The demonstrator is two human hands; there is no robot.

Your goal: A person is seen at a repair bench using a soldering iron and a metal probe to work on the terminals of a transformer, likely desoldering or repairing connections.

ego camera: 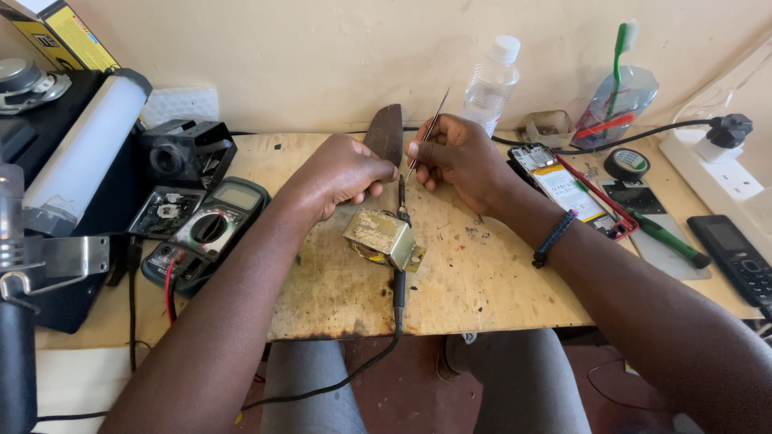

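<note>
My left hand [346,173] rests on the wooden board [482,281], fingers curled around the dark flat handle end of a tool [384,133] beside a small brass-coloured metal transformer [383,238]. My right hand [458,157] pinches thin metal tweezers [430,128], their tip pointing down toward my left fingers. A black soldering iron [399,265] lies across the board under the transformer, its cord hanging over the front edge.
A green multimeter [211,229] with red lead sits at left, beside a black box [181,153] and a white tube lamp [84,153]. At right lie an opened phone [563,189], a green screwdriver [667,241], tape roll [626,163], plastic bottle [490,80], power strip [716,173], black phone [736,253].
</note>
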